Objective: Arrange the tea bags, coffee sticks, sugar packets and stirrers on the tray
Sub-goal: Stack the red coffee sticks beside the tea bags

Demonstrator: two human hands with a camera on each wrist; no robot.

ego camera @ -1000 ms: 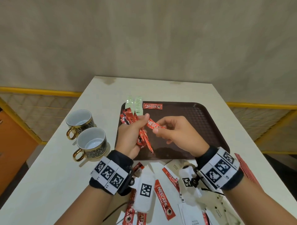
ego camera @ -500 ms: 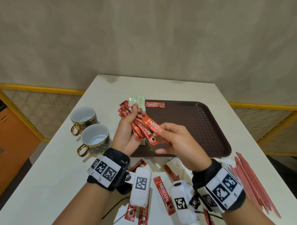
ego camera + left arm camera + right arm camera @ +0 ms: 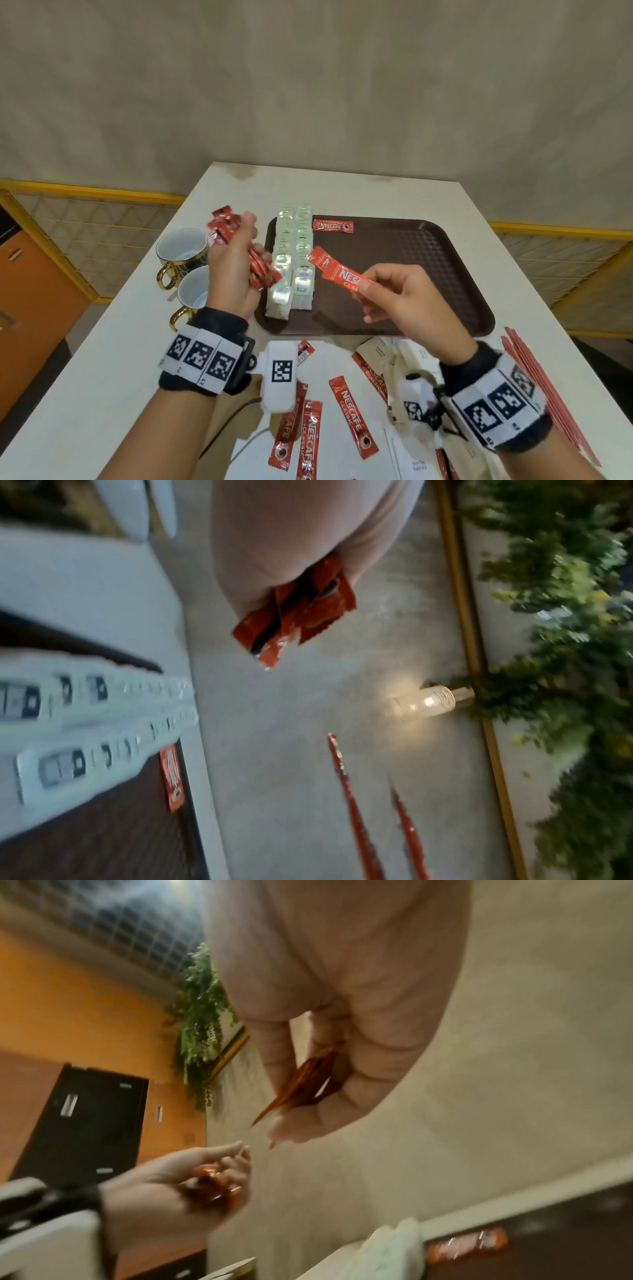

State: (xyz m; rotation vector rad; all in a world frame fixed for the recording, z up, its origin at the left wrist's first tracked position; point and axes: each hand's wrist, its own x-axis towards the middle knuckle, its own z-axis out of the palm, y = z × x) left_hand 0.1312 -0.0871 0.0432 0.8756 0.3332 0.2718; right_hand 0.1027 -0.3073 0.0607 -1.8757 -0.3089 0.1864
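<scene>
Her right hand (image 3: 407,301) pinches one red foil coffee stick (image 3: 337,272) above the brown plastic tray (image 3: 445,260), mid-frame; the left hand (image 3: 233,270) clutches a bundle of sticks (image 3: 260,270). I'd lay it flat, parallel under the stick (image 3: 333,226) at the tray's top edge.

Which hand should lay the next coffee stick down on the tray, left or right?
Right. The right hand already pinches a single coffee stick above the tray, near the laid coffee stick. The left hand grips a bundle beside the tray's edge.
</scene>
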